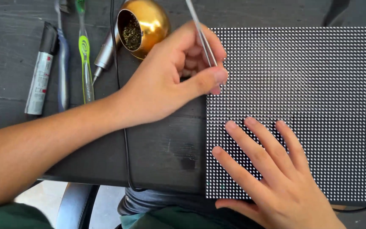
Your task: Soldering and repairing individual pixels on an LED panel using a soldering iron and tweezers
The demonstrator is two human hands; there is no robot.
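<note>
A black panel (318,72) covered in a grid of small white dots lies flat on the dark table. My left hand (172,78) pinches thin metal tweezers (200,34) with thumb and fingers, the tips touching the panel's upper left edge. My right hand (272,169) rests flat on the lower left part of the panel, fingers spread, holding nothing.
A gold ball-shaped holder (147,23) filled with brass wool stands at the back. To its left lie a metal-tipped tool (102,55), a green toothbrush (85,55), a blue-grey toothbrush (62,63) and a marker-like tube (41,72). A black cable (126,148) crosses the table (162,148).
</note>
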